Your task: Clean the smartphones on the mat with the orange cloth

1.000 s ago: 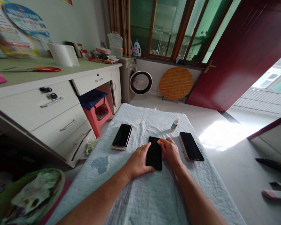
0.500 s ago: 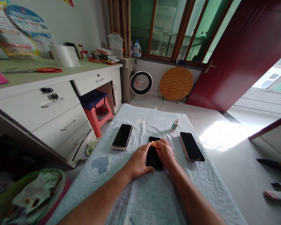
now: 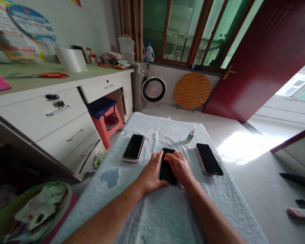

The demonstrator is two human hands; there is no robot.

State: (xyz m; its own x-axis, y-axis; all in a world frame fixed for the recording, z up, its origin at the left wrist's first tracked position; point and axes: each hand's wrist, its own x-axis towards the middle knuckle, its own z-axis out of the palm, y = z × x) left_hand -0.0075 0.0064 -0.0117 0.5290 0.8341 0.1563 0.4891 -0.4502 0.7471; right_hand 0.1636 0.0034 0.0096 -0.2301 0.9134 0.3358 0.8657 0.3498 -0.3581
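A black smartphone (image 3: pixel 165 169) lies flat on the light blue quilted cover, between my two hands. Along its left edge, my left hand (image 3: pixel 150 173) grips it, fingers at the upper side and thumb by the lower corner. My right hand (image 3: pixel 180 166) is closed over the screen and pinches a small orange piece (image 3: pixel 166 158), mostly hidden by the fingers; I cannot tell if it is cloth or sponge. Left of the hands lies another phone (image 3: pixel 134 146) on a pale box. To the right rests a third phone (image 3: pixel 209 159), also on a pale box. Beyond it stands a small spray bottle (image 3: pixel 190 136).
The quilted cover (image 3: pixel 152 217) spreads over the surface before me. A waste bin (image 3: pixel 71 203) with crumpled tissue stands at lower left. On the left is a white desk (image 3: pixel 66 118) with a red stool (image 3: pixel 105 127) under it. A washing machine (image 3: pixel 138 86) has its round door open.
My right hand and the orange piece have shifted slightly down over the phone's screen. The left hand keeps its hold, and the other phones and bottle stay put.
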